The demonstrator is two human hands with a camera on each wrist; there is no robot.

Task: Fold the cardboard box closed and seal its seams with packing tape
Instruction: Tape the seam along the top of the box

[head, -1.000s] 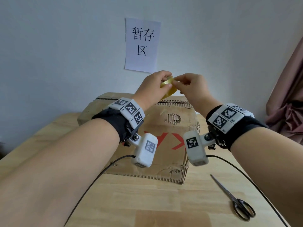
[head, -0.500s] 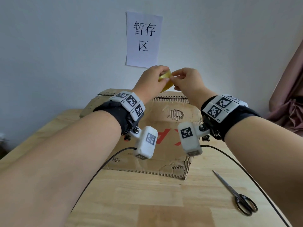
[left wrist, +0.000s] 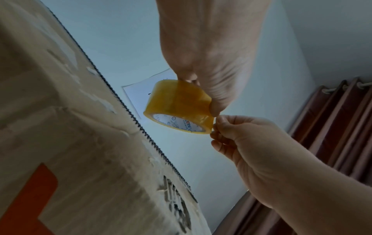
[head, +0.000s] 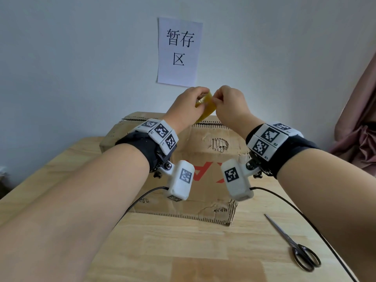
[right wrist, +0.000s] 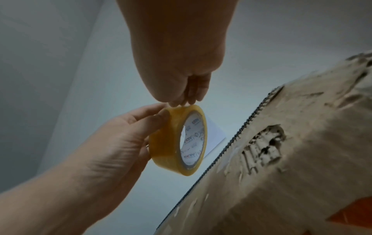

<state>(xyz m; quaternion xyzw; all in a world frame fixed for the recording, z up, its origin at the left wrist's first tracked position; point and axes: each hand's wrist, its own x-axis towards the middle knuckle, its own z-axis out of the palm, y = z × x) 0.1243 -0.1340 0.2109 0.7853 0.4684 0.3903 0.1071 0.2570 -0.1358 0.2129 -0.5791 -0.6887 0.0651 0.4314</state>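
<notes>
**Tape roll held up over the box**

We hold the roll of tape [head: 205,107] in the air above the far edge of the cardboard box [head: 203,151], both hands raised in front of the wall. Our left hand [head: 188,106] grips the roll, fingers curled round its yellow outer band. Our right hand [head: 228,104] pinches at the roll's rim with thumb and fingertips, right beside the left thumb; we cannot tell whether a loose end of tape is caught there.

The white core of the roll carries printed logos; in the right wrist view we read something like "CCTV", though the print is small and blurred.

The box sits on the wooden table [head: 183,251], its top flaps down. Its near face is scuffed, with a torn patch and part of a red printed mark showing between our wrists. Scissors [head: 295,247] lie on the table to the right of the box. On the wall behind the box hangs a paper sign [head: 179,50] reading "暂存区".
</notes>
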